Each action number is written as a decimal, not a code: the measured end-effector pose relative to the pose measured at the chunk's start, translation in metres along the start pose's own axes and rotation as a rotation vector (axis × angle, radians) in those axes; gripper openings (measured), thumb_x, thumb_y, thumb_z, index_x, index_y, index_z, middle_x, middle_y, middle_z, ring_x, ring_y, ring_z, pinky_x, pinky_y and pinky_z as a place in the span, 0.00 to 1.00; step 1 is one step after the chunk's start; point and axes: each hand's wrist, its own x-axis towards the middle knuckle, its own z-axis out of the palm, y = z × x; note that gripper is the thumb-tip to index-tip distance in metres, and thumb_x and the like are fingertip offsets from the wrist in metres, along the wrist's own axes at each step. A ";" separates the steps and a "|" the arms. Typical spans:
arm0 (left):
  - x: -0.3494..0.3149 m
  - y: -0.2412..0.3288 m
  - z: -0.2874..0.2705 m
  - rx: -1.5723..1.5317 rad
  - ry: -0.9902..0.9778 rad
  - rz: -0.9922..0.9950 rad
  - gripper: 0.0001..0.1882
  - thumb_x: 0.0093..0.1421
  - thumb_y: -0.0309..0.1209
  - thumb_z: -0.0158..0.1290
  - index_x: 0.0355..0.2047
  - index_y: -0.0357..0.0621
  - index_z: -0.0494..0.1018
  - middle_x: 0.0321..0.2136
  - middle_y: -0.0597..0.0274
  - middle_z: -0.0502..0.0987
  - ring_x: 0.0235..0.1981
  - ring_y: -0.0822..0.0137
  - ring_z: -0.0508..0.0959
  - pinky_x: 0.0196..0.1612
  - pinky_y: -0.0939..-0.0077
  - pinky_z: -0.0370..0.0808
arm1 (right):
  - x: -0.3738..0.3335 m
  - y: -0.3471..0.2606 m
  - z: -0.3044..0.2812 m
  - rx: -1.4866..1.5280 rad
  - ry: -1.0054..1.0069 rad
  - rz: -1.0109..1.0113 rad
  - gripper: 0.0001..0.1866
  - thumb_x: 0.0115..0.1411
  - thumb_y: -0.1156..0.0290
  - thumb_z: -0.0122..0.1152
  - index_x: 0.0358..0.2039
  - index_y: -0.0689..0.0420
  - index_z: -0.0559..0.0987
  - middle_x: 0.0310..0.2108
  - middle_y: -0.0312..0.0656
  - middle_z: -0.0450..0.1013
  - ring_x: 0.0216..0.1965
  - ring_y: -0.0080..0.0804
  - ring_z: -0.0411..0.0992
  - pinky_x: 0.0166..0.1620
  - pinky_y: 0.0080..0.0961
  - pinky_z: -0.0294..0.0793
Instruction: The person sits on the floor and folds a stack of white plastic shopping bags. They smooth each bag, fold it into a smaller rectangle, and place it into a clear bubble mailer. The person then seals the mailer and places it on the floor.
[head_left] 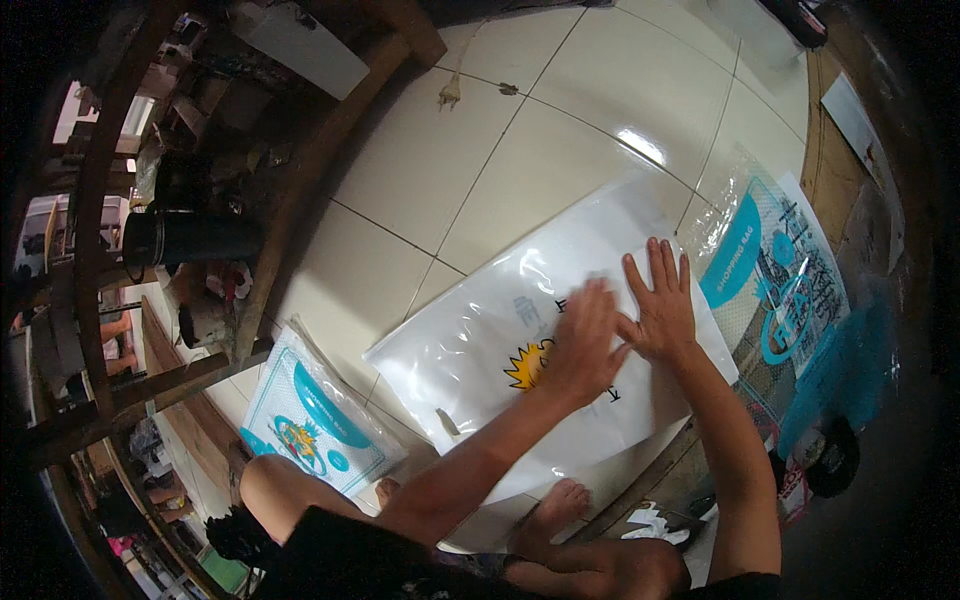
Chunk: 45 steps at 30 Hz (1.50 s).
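Note:
A large white plastic bag (470, 330) lies flat on the floor, printed with a yellow spiky figure and dark marks. My right hand (662, 312) is pressed flat on its right part, fingers spread. Just left of it, my left hand (582, 345) rests over the printed middle of the bag, covering part of the figure. The left fingertips are smeared by motion, but the hand looks flat with the thumb apart. Neither hand grips anything visible.
A stack of clear-wrapped turquoise and white bags (318, 420) sits at left, near my knee. More printed clear plastic (770, 270) lies at right. Wooden shelving (290, 200) with a dark cylinder (195, 240) stands at left. A dry scrap (450, 93) lies on the tiles (400, 180).

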 end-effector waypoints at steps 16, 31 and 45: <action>-0.099 -0.073 -0.048 0.421 -0.225 -0.276 0.44 0.60 0.55 0.50 0.66 0.34 0.54 0.68 0.45 0.54 0.71 0.52 0.50 0.70 0.49 0.45 | 0.001 0.002 -0.001 0.009 0.011 -0.012 0.46 0.54 0.38 0.58 0.66 0.54 0.62 0.70 0.61 0.46 0.71 0.61 0.42 0.68 0.65 0.34; -0.145 -0.096 -0.077 0.577 -0.198 -0.197 0.43 0.63 0.54 0.48 0.66 0.34 0.53 0.69 0.44 0.49 0.71 0.49 0.46 0.70 0.48 0.44 | -0.002 -0.010 -0.007 -0.018 0.009 -0.001 0.45 0.56 0.40 0.56 0.66 0.56 0.62 0.70 0.60 0.46 0.71 0.59 0.41 0.68 0.62 0.34; -0.021 -0.104 -0.177 0.463 -0.251 -0.147 0.36 0.58 0.50 0.55 0.58 0.36 0.65 0.57 0.43 0.67 0.61 0.48 0.64 0.62 0.56 0.64 | -0.178 -0.014 -0.021 0.851 -0.132 1.063 0.19 0.61 0.60 0.62 0.42 0.65 0.72 0.34 0.46 0.71 0.34 0.34 0.71 0.33 0.33 0.73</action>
